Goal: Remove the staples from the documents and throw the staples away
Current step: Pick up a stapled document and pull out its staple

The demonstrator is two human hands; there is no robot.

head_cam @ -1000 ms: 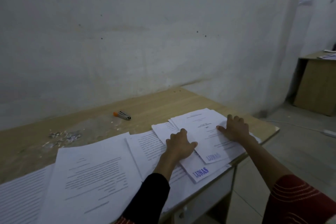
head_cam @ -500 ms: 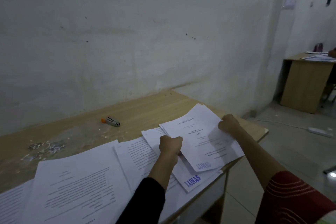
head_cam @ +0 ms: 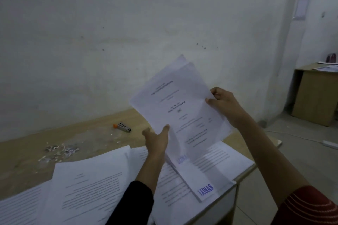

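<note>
A white printed document (head_cam: 182, 107) of a few sheets is held up in the air above the table's right end, its text upside down to me. My left hand (head_cam: 158, 140) grips its lower left edge, thumb on the front. My right hand (head_cam: 224, 105) pinches its right edge. Below it another document stamped "LUNAS" (head_cam: 203, 186) lies on top of overlapping papers (head_cam: 91, 184). A small stapler-like tool with an orange end (head_cam: 123, 127) lies on the bare wood further back. A scatter of pulled staples and paper bits (head_cam: 60, 150) sits at the left.
The wooden table (head_cam: 87, 133) stands against a white wall; its right edge drops to a tiled floor. A second wooden desk (head_cam: 314, 93) with papers stands at the far right. A white cable and power strip (head_cam: 329, 144) lie on the floor.
Both hands went from lying flat on the top document to gripping its edges and lifting it off the stack into the air.
</note>
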